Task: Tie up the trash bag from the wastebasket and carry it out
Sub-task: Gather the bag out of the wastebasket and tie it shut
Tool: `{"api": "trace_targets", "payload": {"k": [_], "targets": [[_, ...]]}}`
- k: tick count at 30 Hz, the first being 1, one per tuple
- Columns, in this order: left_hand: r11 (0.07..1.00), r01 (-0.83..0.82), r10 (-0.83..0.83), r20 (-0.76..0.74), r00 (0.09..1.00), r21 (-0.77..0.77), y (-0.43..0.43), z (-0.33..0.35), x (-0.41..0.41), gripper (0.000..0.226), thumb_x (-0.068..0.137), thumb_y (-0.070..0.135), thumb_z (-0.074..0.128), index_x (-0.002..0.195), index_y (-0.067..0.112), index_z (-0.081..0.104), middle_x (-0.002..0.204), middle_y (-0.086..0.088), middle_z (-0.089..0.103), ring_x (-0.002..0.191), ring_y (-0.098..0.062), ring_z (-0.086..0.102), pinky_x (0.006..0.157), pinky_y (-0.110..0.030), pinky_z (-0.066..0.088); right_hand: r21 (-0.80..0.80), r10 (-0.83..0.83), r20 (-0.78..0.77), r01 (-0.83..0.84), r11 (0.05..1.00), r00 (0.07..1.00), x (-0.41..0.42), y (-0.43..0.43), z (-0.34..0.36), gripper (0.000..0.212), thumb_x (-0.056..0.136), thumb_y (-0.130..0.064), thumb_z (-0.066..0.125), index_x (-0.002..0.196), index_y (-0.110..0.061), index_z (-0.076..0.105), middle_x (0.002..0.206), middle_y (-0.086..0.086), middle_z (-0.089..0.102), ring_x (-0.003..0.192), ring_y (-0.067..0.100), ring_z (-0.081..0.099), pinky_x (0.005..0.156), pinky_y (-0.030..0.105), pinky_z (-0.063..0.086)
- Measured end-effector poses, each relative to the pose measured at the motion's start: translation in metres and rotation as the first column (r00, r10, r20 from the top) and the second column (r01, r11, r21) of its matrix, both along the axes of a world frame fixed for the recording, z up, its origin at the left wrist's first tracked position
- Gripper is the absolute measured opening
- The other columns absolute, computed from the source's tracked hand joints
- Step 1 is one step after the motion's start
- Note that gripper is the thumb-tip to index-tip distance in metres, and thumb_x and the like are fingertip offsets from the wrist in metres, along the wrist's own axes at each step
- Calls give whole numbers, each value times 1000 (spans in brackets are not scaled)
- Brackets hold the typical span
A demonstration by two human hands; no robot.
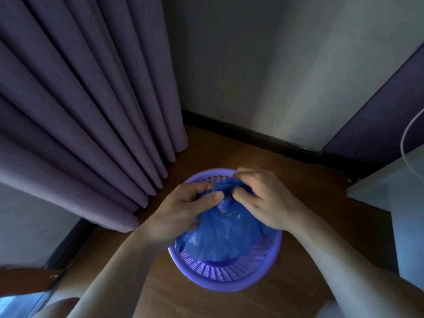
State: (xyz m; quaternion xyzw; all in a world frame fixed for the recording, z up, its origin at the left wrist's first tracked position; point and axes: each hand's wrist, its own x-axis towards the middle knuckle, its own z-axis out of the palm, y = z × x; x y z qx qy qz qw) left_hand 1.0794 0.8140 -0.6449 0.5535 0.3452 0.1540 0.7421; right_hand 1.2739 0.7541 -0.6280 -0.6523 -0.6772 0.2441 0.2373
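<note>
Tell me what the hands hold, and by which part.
Both hands, left hand and right hand, grip the blue bag by its gathered top, above the basket. The bag's body hangs inside the basket.

A purple curtain [80, 99] hangs in deep folds across the left half of the view, its hem coming down to the brown wooden floor [229, 154]. Below it at the left a pale wall meets the floor with a dark skirting. A plain grey-white wall [275, 65] closes the far corner, brighter toward the right, with a dark skirting [252, 133] along its foot. At the right a purple panel [378, 115] slants upward beside white furniture [390, 193], and a thin white cord [405, 134] curves above it.
</note>
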Motion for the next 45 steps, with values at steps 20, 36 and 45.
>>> {"api": "trace_targets", "payload": {"k": [20,36,45], "targets": [[978,-157,177,152,972,-137,-6,1,5,23,96,34,55,92,17,71,68,-10,40,46,-13,22,39,-18,13,132,90,-121,-74,988,989,-3,-8,0,11,94,-24,64,93,-18,55,88,-9,62,86,10,62,73,26,50],[510,24,263,-182,948,860,7,-12,-12,37,101,30,51,67,38,41,63,8,46,63,-11,49,61,-19,34,-174,-352,-631,316,933,691,9,-7,8,50,89,-26,71,58,-4,40,55,5,35,53,18,41,59,35,36],[732,16,320,-365,874,681,21,-19,-30,47,90,38,68,60,10,47,53,3,34,50,-9,32,49,-22,29,-407,-445,-889,258,876,111,18,-3,7,50,94,-37,60,54,-17,36,49,-1,28,52,10,41,81,31,42]]}}
